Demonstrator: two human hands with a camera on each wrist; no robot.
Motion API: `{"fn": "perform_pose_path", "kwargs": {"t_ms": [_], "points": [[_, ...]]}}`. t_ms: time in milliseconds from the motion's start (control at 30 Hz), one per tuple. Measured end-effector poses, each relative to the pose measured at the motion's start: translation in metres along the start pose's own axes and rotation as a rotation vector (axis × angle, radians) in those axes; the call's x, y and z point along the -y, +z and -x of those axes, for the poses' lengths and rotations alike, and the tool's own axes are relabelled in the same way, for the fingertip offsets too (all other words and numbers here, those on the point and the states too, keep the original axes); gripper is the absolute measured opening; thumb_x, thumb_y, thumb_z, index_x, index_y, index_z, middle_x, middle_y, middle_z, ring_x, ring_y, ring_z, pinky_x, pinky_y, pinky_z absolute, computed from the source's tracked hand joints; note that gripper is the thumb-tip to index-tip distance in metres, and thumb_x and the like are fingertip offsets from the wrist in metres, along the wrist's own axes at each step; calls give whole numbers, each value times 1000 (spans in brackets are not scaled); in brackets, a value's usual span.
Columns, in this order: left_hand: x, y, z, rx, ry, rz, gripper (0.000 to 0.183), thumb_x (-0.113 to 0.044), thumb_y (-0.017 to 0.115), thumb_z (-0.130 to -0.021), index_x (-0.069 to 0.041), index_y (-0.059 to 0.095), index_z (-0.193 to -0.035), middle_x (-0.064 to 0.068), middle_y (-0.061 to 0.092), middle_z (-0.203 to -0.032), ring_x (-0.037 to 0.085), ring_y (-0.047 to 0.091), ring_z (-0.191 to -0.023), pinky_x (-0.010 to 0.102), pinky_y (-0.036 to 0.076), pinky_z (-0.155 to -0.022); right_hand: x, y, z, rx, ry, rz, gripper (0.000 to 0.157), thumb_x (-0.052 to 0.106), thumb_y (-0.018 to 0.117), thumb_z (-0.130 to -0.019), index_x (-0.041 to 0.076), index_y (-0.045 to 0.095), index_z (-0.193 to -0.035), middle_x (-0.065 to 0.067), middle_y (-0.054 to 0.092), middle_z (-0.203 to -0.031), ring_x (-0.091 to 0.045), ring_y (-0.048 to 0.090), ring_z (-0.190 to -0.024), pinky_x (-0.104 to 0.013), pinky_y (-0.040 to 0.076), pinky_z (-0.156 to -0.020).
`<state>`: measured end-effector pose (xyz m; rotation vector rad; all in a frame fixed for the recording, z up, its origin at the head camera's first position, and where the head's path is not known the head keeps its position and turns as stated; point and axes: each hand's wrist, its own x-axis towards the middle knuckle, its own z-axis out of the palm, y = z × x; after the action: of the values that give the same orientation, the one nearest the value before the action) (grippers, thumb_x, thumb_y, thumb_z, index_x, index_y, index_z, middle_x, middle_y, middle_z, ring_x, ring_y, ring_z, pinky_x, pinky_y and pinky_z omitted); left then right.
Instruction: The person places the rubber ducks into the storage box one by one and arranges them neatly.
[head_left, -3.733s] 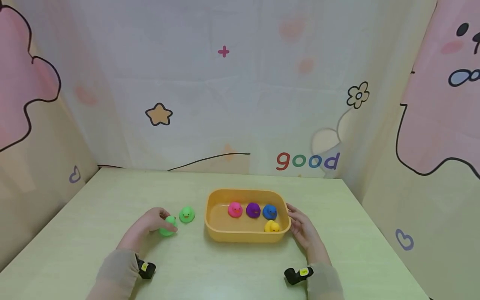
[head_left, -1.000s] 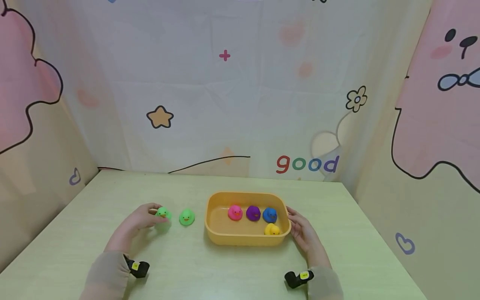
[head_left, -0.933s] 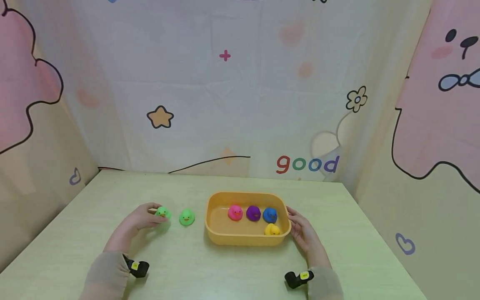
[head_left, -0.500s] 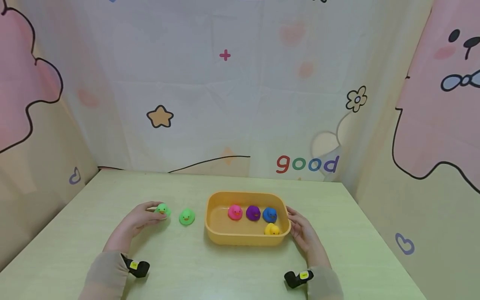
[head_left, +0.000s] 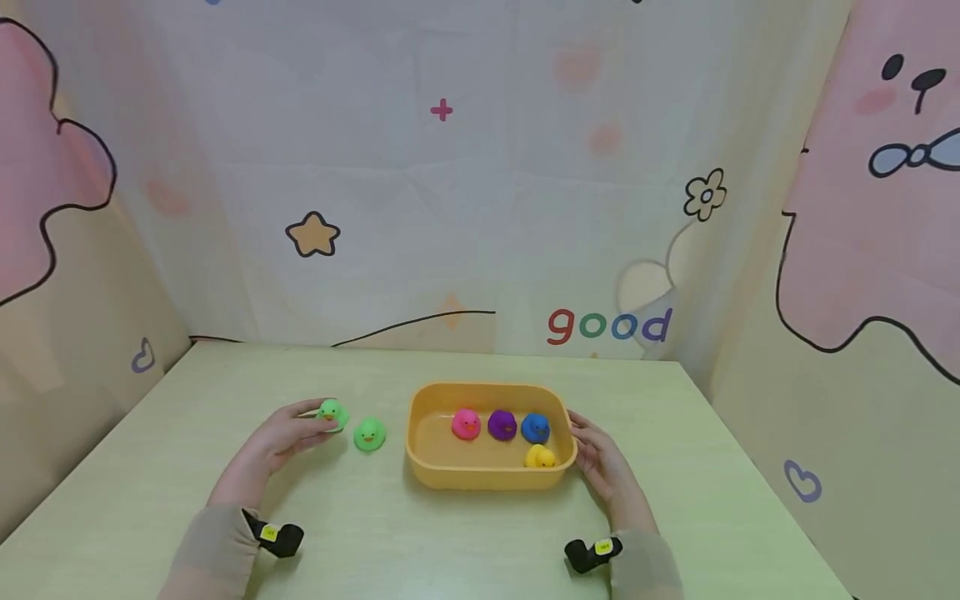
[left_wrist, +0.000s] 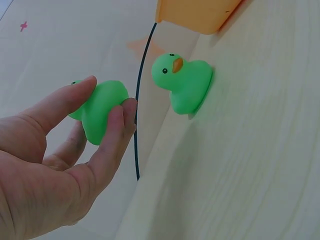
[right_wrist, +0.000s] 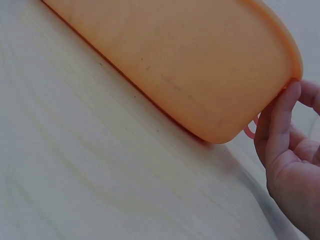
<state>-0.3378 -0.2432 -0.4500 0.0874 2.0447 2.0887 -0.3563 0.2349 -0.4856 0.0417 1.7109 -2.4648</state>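
Between thumb and fingers, my left hand point(head_left: 288, 432) pinches a green rubber duck point(left_wrist: 103, 107), lifted above the table. A second green rubber duck point(head_left: 370, 435) sits on the table just right of it and faces me. The yellow-orange plastic box point(head_left: 480, 478) stands further right. Inside it a pink duck point(head_left: 467, 424), a purple duck point(head_left: 502, 425) and a blue duck point(head_left: 536, 427) form a row, with a yellow duck point(head_left: 540, 457) in the front right corner. My right hand point(head_left: 606, 467) rests its fingertips against the box's right end, right under the rim in the right wrist view.
The pale wooden table point(head_left: 450, 550) runs back to a printed cloth backdrop point(head_left: 480, 208), and cloth walls rise on both sides. A black wrist camera point(head_left: 279, 537) sits on my left sleeve, another camera point(head_left: 592, 554) on my right.
The left hand has lifted the green duck off the table and turned it to face me; lately it moved slightly up and right, nearer the other green duck. The right hand stays at the box.
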Motion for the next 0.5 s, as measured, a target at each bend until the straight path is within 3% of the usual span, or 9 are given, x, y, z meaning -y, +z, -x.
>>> {"fn": "perform_pose_path", "kwargs": {"t_ms": [267, 500], "points": [[-8, 16, -3, 11, 45, 69, 70, 2, 60, -93, 14, 19, -149, -6, 65, -98, 4, 67, -90, 21, 55, -88, 0, 2, -2, 8, 13, -7, 49, 5, 42, -102, -1, 30, -149, 6, 66, -102, -2, 65, -85, -12, 53, -74], [-21, 38, -17, 66, 74, 83, 68, 3, 57, -94, 14, 19, -148, -4, 66, -98, 5, 67, -91, 21, 54, -90, 2, 1, -2, -18, 32, -47, 47, 4, 41, -102, 0, 32, -148, 4, 67, -99, -3, 67, -83, -12, 53, -69]]}}
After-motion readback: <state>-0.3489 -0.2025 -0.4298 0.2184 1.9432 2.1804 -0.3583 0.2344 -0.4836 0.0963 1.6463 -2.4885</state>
